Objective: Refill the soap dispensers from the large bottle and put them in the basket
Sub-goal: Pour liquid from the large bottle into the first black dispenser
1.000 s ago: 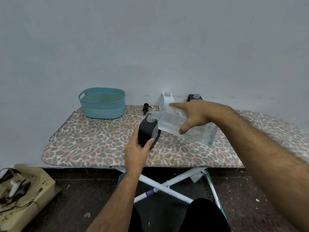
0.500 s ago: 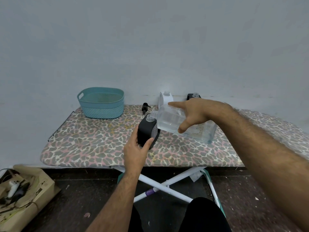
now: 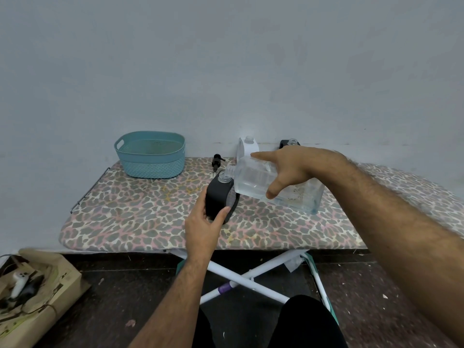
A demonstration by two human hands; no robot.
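A black soap dispenser (image 3: 219, 197) with an open clear neck stands on the leopard-print ironing board (image 3: 140, 217). My left hand (image 3: 204, 223) grips its lower side. My right hand (image 3: 288, 172) holds the large clear bottle (image 3: 253, 182) tilted to the left, its mouth at the dispenser's neck. A white dispenser (image 3: 247, 148) and a second black dispenser (image 3: 288, 143) stand at the back by the wall, both without pumps. The teal basket (image 3: 150, 154) sits at the board's back left and looks empty.
A black pump head (image 3: 216, 162) lies on the board between the basket and the white dispenser. The board's white legs (image 3: 251, 277) cross below. A cardboard box (image 3: 32, 295) with a controller sits on the floor at the left.
Both hands and the bottle hold nearly the same pose; the bottle's mouth has dipped slightly closer to the dispenser's neck.
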